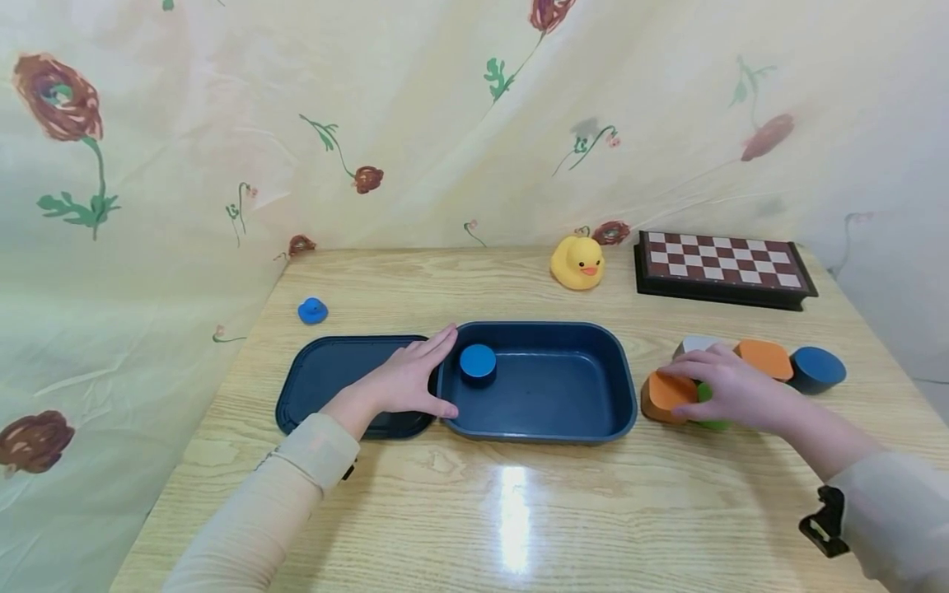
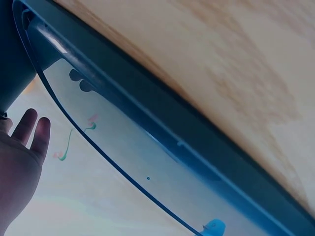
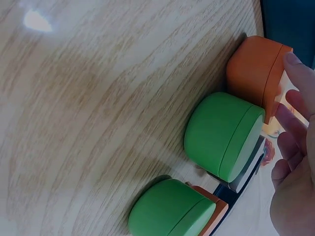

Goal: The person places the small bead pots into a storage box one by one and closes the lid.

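Note:
My left hand is spread with straight fingers at the left rim of the dark blue rectangular tub, the fingers and thumb touching its corners. A round blue lidded container stands inside the tub at its left end. My right hand reaches from above over an orange lidded box, thumb and fingers about its top, while the box still rests on the table. Close to that hand stand a green lidded box, a second green box and a pale grey-topped one.
The dark tub lid lies left of the tub. Another orange box and a round blue container stand at the right. Behind are a yellow rubber duck, a small blue duck and a checkered board box.

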A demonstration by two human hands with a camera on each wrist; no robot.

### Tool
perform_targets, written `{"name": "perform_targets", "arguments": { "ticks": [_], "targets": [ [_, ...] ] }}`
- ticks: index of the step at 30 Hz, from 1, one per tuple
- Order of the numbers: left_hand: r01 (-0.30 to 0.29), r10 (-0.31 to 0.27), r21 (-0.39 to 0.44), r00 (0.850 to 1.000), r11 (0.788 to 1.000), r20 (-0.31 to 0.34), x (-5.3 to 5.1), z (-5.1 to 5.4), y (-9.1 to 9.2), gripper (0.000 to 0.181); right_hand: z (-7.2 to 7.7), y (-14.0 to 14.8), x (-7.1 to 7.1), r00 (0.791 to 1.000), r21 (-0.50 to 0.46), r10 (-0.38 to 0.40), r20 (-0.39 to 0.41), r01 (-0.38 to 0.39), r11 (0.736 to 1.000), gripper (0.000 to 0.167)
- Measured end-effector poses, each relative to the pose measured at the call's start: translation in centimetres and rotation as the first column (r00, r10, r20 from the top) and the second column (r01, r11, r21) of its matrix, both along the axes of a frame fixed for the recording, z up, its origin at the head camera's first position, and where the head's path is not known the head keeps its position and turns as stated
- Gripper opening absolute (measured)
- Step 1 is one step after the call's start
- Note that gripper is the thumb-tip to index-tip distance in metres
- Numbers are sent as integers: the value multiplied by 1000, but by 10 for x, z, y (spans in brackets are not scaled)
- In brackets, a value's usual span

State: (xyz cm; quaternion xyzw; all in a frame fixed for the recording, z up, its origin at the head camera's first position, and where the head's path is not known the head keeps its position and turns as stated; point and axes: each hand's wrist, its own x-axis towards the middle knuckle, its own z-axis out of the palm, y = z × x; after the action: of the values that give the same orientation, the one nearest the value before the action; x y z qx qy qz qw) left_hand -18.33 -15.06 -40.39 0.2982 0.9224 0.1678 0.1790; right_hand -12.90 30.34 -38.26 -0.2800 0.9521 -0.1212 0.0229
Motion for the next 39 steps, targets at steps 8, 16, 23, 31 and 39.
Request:
{"name": "perform_targets", "arguments": {
  "ticks": [8,16,23,31,39],
  "targets": [
    [4,-4,7,1000,1000,5,-1,-1,-1,113,-2,-2,1,1000,12,18,4,-18,1000,50],
    [18,-18,23,1000,1000,-4,-1,-2,-1,113,4,-6,2,1000,-10,-10,5,10,1000,46],
    [13,-14,21,1000,1000,15,-1,0,-2,113,25,-8,-6,1000,-34,-18,3,18,999,47],
    [7,-6,-2,1000,1000,10,0,1,-1,113,46,-13,-23,965,-64,137,-225,-155,986,47],
    [7,-8,13,1000,1000,13,1,3,1,113,65,-39,-32,979,-58,126,-158,-137,989,47]
  ]
}}
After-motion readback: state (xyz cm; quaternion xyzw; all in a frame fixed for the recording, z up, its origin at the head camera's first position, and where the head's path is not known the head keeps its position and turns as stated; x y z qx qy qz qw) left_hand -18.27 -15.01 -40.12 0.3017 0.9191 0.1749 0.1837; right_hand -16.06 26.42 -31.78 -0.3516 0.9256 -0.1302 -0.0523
